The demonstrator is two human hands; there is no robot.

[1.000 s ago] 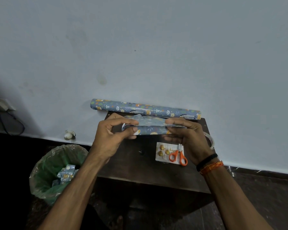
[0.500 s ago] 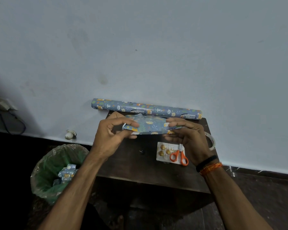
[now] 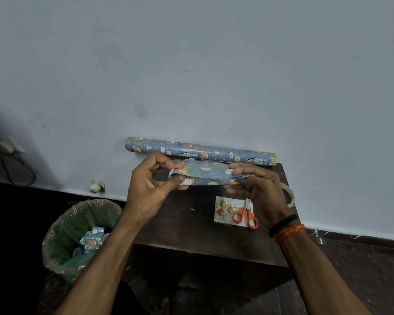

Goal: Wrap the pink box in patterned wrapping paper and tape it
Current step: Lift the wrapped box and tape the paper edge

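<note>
Blue animal-print wrapping paper covers the box (image 3: 210, 173) completely; no pink surface is visible. I hold the parcel above the dark wooden table (image 3: 187, 233), at 12 o'clock from its centre. My left hand (image 3: 149, 189) pinches the parcel's left end flap between thumb and fingers. My right hand (image 3: 257, 189) grips the right end, fingers on top, thumb underneath. The wrapping paper roll (image 3: 200, 151) lies against the wall beyond the parcel. The orange-handled scissors (image 3: 246, 216) rest on a gift card (image 3: 223, 210) at 3 o'clock; their blades are hidden behind my right hand, as is most of the tape roll (image 3: 289, 193).
</note>
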